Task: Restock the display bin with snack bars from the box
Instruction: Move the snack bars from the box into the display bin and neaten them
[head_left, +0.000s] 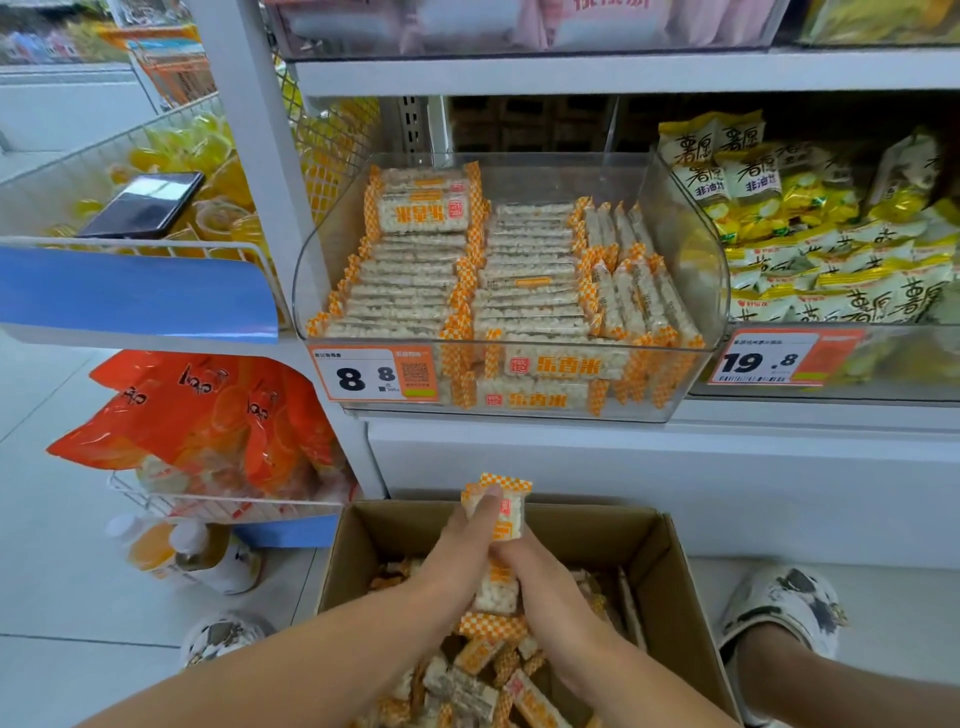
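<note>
Both forearms reach forward over the open cardboard box (670, 551) on the floor, and the two hands meet above its middle. Left hand (460, 545) and right hand (540, 577) each curl their fingers round one small stack of snack bars (500, 525), held upright, its orange-checked top end poking above the fingertips and level with the box's far rim. Loose bars (467, 680) fill the box bottom beneath the wrists. Box flaps stand up on the far and right sides; the left wall sits just beside a low wire basket of orange bags (208, 415).

Above, past a plain white shelf face, the clear display bin (691, 244) sits on the shelf with its front lip lower than its curved side walls. Bars lie in two neat rows on the left and centre, with more standing on edge at the right. Behind the centre and right rows the back of the bin shows open space. A price tag (374, 374) reading 8.8 is fixed on the bin's front left corner. Yellow snack bags (779, 208) crowd the neighbouring bin on the right. A phone (145, 205) rests in the wire basket at left.
</note>
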